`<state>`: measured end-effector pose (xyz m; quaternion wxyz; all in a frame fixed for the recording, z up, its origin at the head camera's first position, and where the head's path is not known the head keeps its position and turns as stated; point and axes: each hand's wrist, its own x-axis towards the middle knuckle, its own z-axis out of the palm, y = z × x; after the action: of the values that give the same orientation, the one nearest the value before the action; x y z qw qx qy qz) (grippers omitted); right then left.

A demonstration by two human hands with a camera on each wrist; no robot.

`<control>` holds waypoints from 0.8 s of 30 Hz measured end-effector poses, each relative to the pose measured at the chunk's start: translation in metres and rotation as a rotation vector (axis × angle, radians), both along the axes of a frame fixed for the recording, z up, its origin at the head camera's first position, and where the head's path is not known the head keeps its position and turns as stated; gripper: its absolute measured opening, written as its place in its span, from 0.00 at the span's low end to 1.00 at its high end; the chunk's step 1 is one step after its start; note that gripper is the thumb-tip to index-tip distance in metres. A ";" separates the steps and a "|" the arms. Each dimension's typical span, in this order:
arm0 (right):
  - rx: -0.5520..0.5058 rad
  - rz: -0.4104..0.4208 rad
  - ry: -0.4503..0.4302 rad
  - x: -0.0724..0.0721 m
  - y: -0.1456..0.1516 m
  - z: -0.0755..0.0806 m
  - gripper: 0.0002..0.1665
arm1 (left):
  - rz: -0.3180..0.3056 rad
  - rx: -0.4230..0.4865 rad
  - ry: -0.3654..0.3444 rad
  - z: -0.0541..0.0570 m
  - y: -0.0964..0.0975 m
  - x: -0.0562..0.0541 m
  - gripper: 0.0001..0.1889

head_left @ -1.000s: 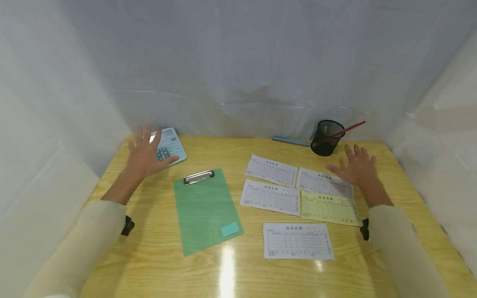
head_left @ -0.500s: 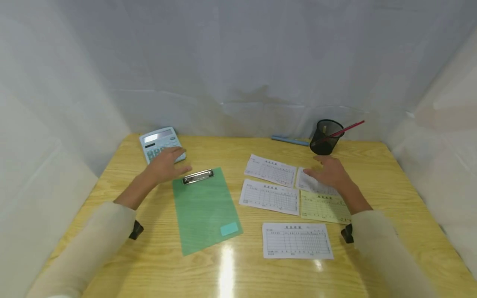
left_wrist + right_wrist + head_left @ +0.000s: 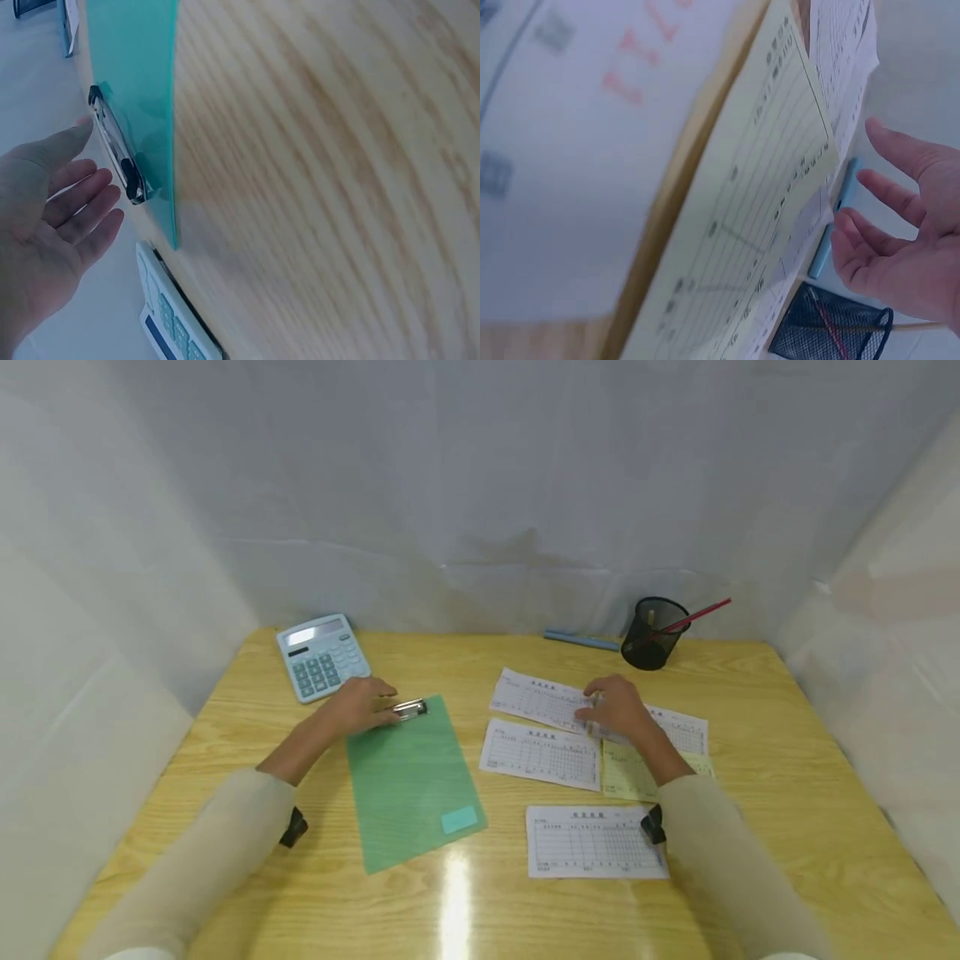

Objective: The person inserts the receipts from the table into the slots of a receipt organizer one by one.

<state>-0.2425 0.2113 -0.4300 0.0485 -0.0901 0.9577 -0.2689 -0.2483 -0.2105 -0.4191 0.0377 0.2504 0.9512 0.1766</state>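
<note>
Pale sheeting (image 3: 480,468) hangs behind and beside a wood-grained table (image 3: 795,793). Left hand (image 3: 352,707): relaxed, fingers slightly bent, nothing grasped, at the metal clip (image 3: 412,709) of the green clipboard (image 3: 412,785), which lies left of centre; contact cannot be told. Right hand (image 3: 618,704): loosely curved, empty, over the right end of the back-left white slip (image 3: 534,696). Three other white slips (image 3: 588,843) and a yellow slip (image 3: 627,768) lie right of centre.

Step, in my judgement: reaching, no grip made. Next move would call for raising a paper edge, or firm thumb pressure on the clip.

Writing: printed headings and ruled grids on the slips, too small to read; blurred red figures on the one nearest the right wrist camera. Calculator (image 3: 322,656): key markings illegible, no brand made out.
</note>
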 end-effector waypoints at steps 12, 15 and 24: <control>0.100 -0.066 -0.136 -0.005 -0.026 -0.002 0.27 | -0.054 -0.001 0.060 -0.013 0.004 0.000 0.07; 0.093 -0.058 -0.130 -0.006 -0.027 -0.001 0.27 | -0.058 -0.005 0.073 -0.014 0.003 0.001 0.07; 0.091 -0.050 -0.135 -0.007 -0.033 0.001 0.27 | -0.060 -0.013 0.087 -0.015 0.003 0.002 0.09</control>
<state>-0.2498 0.1786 -0.4288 0.1103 -0.0453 0.9654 -0.2319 -0.2467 -0.2074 -0.4340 0.0031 0.2862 0.9450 0.1581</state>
